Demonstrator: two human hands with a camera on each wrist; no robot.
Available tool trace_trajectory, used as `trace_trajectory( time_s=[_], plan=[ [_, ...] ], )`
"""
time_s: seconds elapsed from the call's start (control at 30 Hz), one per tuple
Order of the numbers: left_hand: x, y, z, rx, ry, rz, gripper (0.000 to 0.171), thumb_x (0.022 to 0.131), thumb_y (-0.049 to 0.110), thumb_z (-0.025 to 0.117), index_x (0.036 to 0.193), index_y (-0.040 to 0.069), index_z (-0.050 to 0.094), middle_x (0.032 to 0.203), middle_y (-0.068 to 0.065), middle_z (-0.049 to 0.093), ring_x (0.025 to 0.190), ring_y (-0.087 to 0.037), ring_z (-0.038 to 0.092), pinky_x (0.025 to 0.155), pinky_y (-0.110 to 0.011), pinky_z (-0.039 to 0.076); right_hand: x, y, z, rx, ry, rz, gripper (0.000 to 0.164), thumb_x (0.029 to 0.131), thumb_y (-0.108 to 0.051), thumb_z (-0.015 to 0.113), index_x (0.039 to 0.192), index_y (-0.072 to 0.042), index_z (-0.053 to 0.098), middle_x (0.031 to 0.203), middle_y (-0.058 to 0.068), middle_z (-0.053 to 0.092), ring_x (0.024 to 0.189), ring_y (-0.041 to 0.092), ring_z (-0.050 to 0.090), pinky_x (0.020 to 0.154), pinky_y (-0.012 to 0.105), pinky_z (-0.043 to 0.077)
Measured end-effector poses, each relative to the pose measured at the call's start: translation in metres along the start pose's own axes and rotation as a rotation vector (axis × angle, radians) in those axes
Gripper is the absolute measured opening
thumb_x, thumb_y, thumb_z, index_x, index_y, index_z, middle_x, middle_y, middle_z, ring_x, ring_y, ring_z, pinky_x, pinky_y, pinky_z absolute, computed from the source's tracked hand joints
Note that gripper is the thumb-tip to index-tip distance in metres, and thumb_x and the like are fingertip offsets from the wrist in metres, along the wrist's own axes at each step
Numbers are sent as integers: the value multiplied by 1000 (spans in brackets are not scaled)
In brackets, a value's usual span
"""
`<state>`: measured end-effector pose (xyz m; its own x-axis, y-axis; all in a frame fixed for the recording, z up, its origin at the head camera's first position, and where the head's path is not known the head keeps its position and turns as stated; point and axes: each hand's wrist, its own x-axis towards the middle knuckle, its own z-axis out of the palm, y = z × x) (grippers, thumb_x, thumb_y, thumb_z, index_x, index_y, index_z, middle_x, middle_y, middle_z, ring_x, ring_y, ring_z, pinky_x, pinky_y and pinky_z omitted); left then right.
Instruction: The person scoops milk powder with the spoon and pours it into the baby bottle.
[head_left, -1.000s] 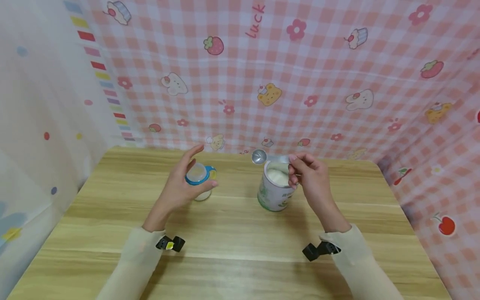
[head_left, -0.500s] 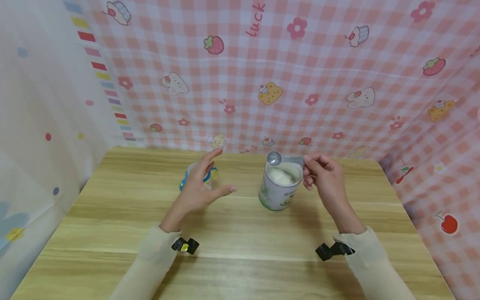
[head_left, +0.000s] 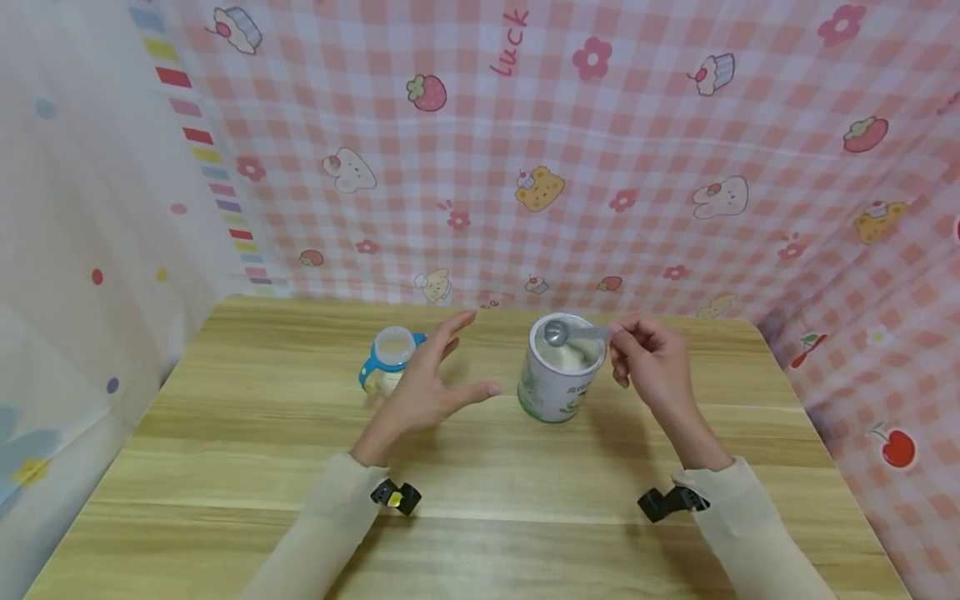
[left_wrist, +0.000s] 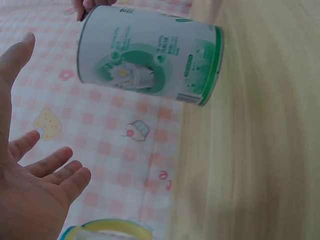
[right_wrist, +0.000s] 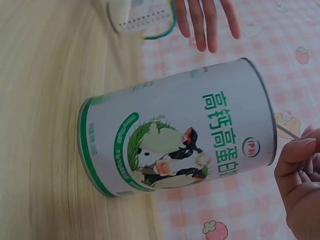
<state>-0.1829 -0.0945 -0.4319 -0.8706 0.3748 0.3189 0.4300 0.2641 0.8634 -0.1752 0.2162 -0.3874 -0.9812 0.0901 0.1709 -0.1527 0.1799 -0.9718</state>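
Note:
My right hand [head_left: 651,358] pinches the handle of a metal measuring spoon [head_left: 557,333], whose bowl is over the mouth of an open milk powder tin [head_left: 551,392]. Pale powder shows inside the tin. In the right wrist view the tin [right_wrist: 180,135] bears a cow picture and green lettering. My left hand [head_left: 427,387] is held with thumb and fingers spread, between the tin and a baby bottle [head_left: 392,350] with blue handles and a translucent top. That hand holds nothing and partly hides the bottle. In the left wrist view the left palm [left_wrist: 30,200] faces the tin's side.
Everything stands on a wood-grain table [head_left: 480,533]. A pink checked cloth [head_left: 480,167] hangs behind the table's back edge, and a pale curtain [head_left: 82,250] hangs on the left. Black wrist cameras [head_left: 671,502] sit on both sleeves.
My left hand has moved right, away from the bottle toward the tin. My right hand moved slightly right, and the spoon's bowl went from left of the tin to over its mouth.

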Motion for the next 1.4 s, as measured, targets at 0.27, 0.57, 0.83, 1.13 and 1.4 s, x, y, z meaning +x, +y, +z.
trace_trajectory(
  time_s=[0.27,0.57,0.83,1.13,1.4],
  plan=[
    [8,-9,19,4,-29,-60,97,82,39,88,160,28,31,164,7,36,153,-15,33,125,-39,36,-1,2,1,-163,-30,-61,27,104,-21,62,96,5,65,66,0,58,48,10,50,40,24,46],
    [16,-20,41,-29,-61,-110,98,80,44,88,159,30,31,165,-2,37,152,-17,35,124,-41,37,-2,7,8,-433,37,-263,19,102,-16,65,87,-6,69,67,8,63,54,10,54,45,21,44],
    [25,-28,59,-41,-98,-104,101,81,38,88,161,27,28,165,-9,36,152,-22,36,123,-45,39,-1,6,13,-525,71,-376,14,97,-9,67,84,-5,70,64,5,64,54,7,50,47,16,38],
    [34,-30,75,-59,-123,-106,98,81,41,88,160,36,29,162,3,41,150,-20,39,121,-46,41,1,4,16,-614,66,-471,14,95,-6,67,82,-6,70,60,3,60,51,9,44,47,20,35],
    [38,-31,82,-130,-146,-99,95,84,34,86,161,30,29,157,3,46,147,-17,42,122,-45,40,4,6,24,-660,36,-556,12,91,-3,69,79,-3,68,59,5,62,50,8,48,46,20,39]
  ],
)
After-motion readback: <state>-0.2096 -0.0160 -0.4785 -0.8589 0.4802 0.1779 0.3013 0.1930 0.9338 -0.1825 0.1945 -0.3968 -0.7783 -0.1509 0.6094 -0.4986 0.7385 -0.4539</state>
